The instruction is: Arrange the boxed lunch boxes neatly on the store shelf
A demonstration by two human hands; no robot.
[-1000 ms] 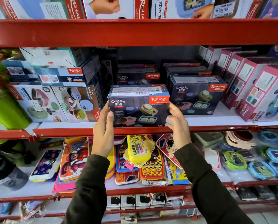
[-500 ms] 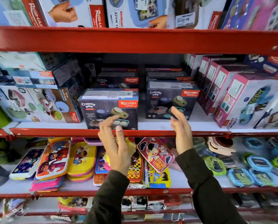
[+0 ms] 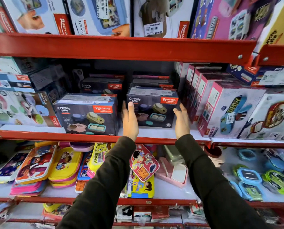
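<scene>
Two dark "Crunchy bite" lunch box boxes stand on the middle red shelf (image 3: 81,137). The left box (image 3: 86,114) sits at the shelf's front edge. The right box (image 3: 154,108) stands further back, with more of the same boxes stacked behind both. My left hand (image 3: 129,120) is open, fingers up, in front of the right box's left edge. My right hand (image 3: 181,121) is open beside that box's right edge. Neither hand grips anything.
Pink and white boxes (image 3: 228,111) crowd the shelf to the right, pale boxes (image 3: 20,108) to the left. The upper shelf lip (image 3: 121,47) hangs just above. Flat loose lunch boxes (image 3: 62,162) and round containers (image 3: 250,177) fill the shelf below.
Both hands let go of the left box, which now rests at the shelf edge, and moved right to either side of the right box. The view shifted right and up.
</scene>
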